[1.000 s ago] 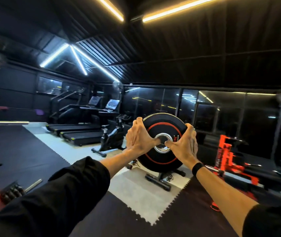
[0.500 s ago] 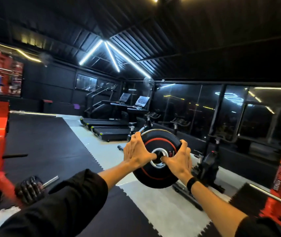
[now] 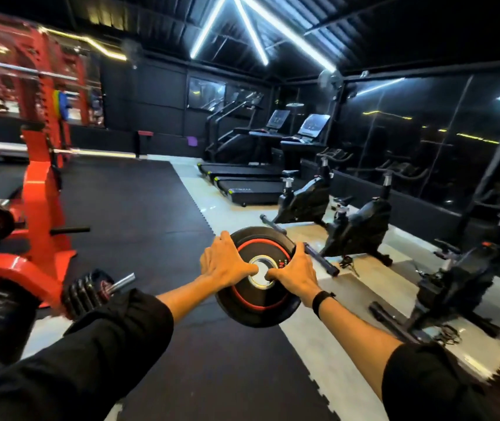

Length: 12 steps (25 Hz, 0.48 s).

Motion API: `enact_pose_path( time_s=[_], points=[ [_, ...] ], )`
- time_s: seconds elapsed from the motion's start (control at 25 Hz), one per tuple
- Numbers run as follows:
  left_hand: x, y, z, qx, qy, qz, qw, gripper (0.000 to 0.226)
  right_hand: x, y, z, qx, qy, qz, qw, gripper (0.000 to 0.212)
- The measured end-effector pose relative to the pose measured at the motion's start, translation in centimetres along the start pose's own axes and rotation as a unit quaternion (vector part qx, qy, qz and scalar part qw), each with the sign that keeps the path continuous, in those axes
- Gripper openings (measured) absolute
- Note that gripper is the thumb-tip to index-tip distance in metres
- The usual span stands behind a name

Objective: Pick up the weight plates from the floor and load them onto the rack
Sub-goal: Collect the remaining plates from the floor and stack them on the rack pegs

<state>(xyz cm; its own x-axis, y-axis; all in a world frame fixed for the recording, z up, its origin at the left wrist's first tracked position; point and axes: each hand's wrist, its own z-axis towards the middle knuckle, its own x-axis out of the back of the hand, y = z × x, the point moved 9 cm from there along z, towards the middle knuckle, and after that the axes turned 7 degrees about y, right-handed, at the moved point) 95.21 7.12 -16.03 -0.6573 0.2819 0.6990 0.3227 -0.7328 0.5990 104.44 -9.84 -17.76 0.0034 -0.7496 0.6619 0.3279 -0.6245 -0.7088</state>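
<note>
Black mat open ahead; red rack left, bikes right.

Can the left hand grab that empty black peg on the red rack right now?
Probably not yet. The left hand is busy holding the weight plate, and the peg on the red rack sits well off to the left.

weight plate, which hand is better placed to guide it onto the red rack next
Left, probably. Both hands grip the weight plate, but the left hand holds the side nearer the red rack, which stands to the left; the right hand is on the far side.

2 treadmills — 3 exercise bikes.
</note>
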Motion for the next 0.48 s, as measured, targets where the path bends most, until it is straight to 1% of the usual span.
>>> enact_pose_path(
  time_s=[0.12,0.24,0.36,0.44,0.48],
  points=[
    [-6.8,-3.6,5.1,0.075,-0.029,0.022,0.997,0.090,-6.9,3.9,8.1,-0.016,-0.077,0.002,0.997,0.093],
    [-11.9,-7.3,10.3,0.167,-0.037,0.028,0.985,0.099,-13.2,4.5,15.6,0.020,-0.153,-0.021,0.988,0.090],
    [-14.3,-11.8,14.6,0.253,-0.014,0.049,0.966,0.102,-20.2,3.5,22.1,0.062,-0.209,-0.043,0.975,0.090],
    [-15.2,-14.4,17.3,0.283,-0.028,0.072,0.956,0.099,-24.6,2.5,24.9,0.076,-0.239,-0.044,0.967,0.093],
    [-15.8,-16.2,19.2,0.298,-0.022,0.076,0.951,0.098,-27.4,1.7,26.8,0.085,-0.253,-0.041,0.963,0.093]
  ],
)
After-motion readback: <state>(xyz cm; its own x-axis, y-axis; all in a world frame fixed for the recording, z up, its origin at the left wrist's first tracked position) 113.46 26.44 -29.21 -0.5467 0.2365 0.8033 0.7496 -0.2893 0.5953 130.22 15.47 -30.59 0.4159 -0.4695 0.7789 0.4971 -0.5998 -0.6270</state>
